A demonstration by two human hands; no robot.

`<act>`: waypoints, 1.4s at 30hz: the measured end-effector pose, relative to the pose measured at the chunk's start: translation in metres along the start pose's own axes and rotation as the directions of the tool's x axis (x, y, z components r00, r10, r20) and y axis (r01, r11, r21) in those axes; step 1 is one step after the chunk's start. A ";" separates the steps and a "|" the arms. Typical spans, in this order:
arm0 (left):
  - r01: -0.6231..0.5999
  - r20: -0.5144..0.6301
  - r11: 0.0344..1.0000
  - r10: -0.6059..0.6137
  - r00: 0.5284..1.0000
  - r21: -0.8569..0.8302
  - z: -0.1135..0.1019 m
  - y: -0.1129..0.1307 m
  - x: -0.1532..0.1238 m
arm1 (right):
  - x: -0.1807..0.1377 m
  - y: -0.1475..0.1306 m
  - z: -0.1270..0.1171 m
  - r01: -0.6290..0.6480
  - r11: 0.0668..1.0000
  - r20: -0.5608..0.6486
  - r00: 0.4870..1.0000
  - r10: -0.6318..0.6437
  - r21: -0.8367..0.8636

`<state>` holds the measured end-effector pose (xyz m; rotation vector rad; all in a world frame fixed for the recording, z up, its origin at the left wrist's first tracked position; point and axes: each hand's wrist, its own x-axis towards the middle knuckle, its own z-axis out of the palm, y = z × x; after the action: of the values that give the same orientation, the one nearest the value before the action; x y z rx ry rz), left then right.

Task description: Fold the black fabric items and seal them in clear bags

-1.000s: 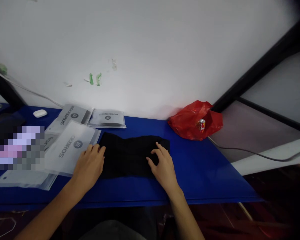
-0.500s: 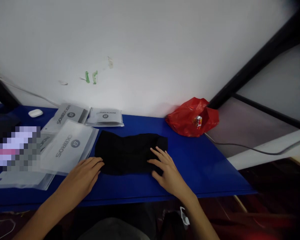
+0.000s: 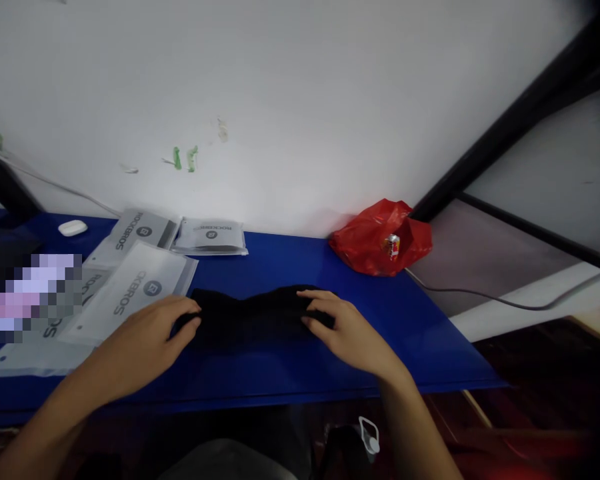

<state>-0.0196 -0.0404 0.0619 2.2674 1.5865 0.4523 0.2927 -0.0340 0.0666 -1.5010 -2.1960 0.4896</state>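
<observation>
A soft black cloth (image 3: 253, 317) stretches sideways between my hands above the front part of the blue table (image 3: 290, 257). Its exact kind does not show. My left hand (image 3: 163, 333) pinches the cloth's left end between thumb and fingers. At the other end, my right hand (image 3: 343, 327) grips the fabric with the thumb below and fingers on top. The upper edge of the cloth dips in the middle. Just left of my left hand lies a frosted plastic pouch (image 3: 135, 287) with printed lettering, on top of others like it.
Another printed pouch (image 3: 210, 237) lies by the wall. A white rounded case (image 3: 73, 228) sits at the back left, with a blurred-out patch (image 3: 30, 293) in front. On the right stand a red plastic bag (image 3: 360, 243), a grey cable (image 3: 480, 300) and a black frame bar (image 3: 510, 127).
Both hands have gone from resting on the flat cloth to pinching its ends. The cloth has gathered from a wide flat rectangle into a narrower strip.
</observation>
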 end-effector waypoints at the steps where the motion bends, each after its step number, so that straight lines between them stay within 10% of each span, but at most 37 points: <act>1: 0.034 0.004 0.999 -0.034 0.999 0.010 -0.001 0.002 0.007 | 0.008 0.001 0.000 -0.024 1.000 -0.009 1.000 0.024 -0.005; 7: -0.003 -0.226 0.970 0.059 0.972 0.241 0.026 0.011 0.035 | 0.026 -0.004 0.035 -0.072 0.971 -0.304 0.953 -0.001 -0.228; 11: -0.120 -0.067 0.941 0.148 0.987 0.316 0.054 0.003 0.038 | 0.011 -0.011 0.060 0.154 0.963 -0.032 0.986 -0.165 -0.221; 16: -0.020 0.076 0.939 -0.007 0.997 0.345 0.066 -0.007 0.041 | 0.008 0.016 0.064 0.097 0.964 0.077 0.994 -0.081 -0.248; 28: -0.063 0.100 0.935 0.030 0.995 0.350 0.037 -0.002 0.040 | 0.027 0.071 0.039 -0.027 0.955 0.035 0.999 0.038 -0.294; 42: 0.198 0.181 0.980 -0.193 0.964 -0.013 -0.006 -0.009 0.030 | 0.046 0.075 0.010 -0.003 0.999 -0.087 0.996 -0.002 -0.050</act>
<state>-0.0201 -0.0090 0.0654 2.0386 1.6762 0.2131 0.3312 0.0354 0.0263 -1.5198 -2.1558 0.3649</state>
